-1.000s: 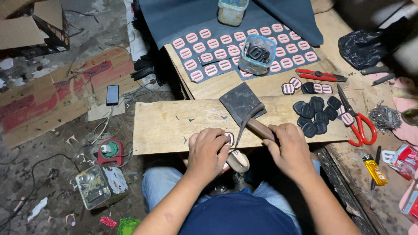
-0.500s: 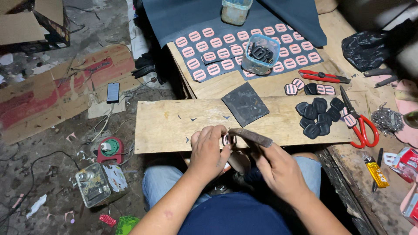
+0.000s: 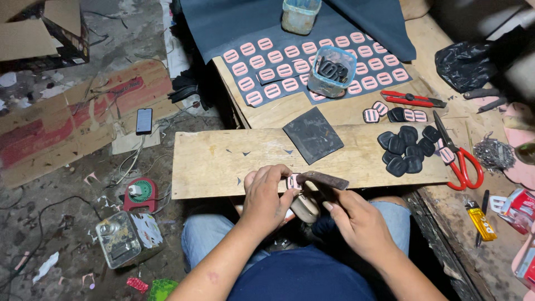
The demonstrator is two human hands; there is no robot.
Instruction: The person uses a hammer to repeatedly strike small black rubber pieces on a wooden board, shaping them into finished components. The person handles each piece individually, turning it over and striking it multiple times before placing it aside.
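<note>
The left hand (image 3: 266, 192) pinches a small pink oval patch with a dark rim (image 3: 293, 181) at the near edge of the long wooden board (image 3: 223, 159) on the bench. The right hand (image 3: 356, 220) grips a dark flat-bladed tool with a pale handle (image 3: 323, 179), its blade laid against the patch. Done well, the patch likely needs firm support on the board edge, fingers clear of the blade, strokes short. Finished black oval patches (image 3: 405, 147) lie far right, beside red-handled scissors (image 3: 462, 161).
</note>
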